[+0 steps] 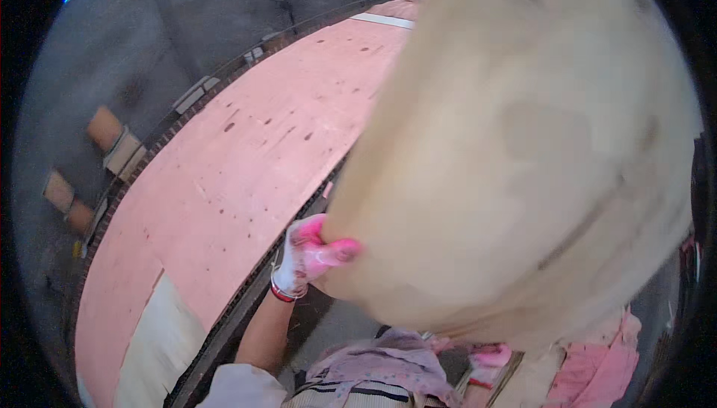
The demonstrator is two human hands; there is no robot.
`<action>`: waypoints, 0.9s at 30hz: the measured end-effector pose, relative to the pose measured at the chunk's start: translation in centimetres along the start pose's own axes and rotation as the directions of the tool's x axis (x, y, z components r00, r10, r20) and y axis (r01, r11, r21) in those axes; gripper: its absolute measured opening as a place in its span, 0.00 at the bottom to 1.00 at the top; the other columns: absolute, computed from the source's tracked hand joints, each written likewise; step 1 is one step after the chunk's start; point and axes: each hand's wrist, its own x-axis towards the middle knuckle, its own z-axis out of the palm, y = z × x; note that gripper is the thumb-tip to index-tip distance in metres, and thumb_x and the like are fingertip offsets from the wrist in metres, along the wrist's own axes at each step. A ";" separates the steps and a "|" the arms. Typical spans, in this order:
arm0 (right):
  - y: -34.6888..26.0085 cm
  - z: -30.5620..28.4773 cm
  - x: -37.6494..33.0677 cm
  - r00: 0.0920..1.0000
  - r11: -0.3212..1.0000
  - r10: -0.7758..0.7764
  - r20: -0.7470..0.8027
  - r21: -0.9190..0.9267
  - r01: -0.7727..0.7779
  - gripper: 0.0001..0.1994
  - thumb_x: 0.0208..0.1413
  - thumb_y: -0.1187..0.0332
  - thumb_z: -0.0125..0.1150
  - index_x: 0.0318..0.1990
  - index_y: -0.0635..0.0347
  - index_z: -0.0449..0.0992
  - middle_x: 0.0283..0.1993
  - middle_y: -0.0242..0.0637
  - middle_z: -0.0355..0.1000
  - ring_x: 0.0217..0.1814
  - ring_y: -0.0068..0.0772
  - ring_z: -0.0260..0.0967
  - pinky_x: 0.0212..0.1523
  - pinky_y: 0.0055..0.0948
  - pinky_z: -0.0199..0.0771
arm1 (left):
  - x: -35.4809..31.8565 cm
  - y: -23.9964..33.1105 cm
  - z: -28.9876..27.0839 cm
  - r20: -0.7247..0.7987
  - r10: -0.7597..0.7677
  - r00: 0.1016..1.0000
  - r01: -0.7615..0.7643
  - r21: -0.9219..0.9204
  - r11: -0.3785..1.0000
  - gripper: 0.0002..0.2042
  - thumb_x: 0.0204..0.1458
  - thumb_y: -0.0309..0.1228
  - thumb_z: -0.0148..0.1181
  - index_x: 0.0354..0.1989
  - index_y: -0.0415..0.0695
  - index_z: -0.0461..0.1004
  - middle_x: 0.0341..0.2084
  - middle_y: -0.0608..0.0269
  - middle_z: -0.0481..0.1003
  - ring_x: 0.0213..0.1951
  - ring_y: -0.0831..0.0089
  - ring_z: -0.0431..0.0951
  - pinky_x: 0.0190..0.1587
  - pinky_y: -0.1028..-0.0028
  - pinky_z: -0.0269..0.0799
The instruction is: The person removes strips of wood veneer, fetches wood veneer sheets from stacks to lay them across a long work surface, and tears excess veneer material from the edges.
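Note:
A large, thin, pale tan sheet of wood veneer [478, 161] is raised in front of me, blurred and bowed, filling the right half of the view. My left hand [308, 252], in a white glove with pink-stained fingers, pinches its left edge with the thumb on the near face. At the sheet's near edge is my right hand [487, 357], also in a white and pink glove; it looks closed on that edge, though the sheet hides most of its fingers. Left of the sheet lies a long pink wooden surface [246, 154] with dark knots and spots.
A pale veneer piece [166, 337] lies on the pink surface at the near left. Pink sheets [594, 367] are at the lower right. Beyond the surface's far edge, tan blocks or boards [108, 130] stand over the grey floor [202, 16].

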 end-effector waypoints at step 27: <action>32.3 67.5 56.4 0.317 0.273 0.946 0.066 -0.690 -0.670 0.22 0.48 0.70 0.61 0.52 0.48 0.64 0.48 0.38 0.69 0.46 0.45 0.69 0.45 0.48 0.72 | 43.8 -41.3 -31.5 -0.954 -0.256 0.155 0.959 0.083 0.270 0.31 0.44 0.53 0.63 0.44 0.34 0.71 0.39 0.49 0.76 0.43 0.60 0.77 0.46 0.62 0.71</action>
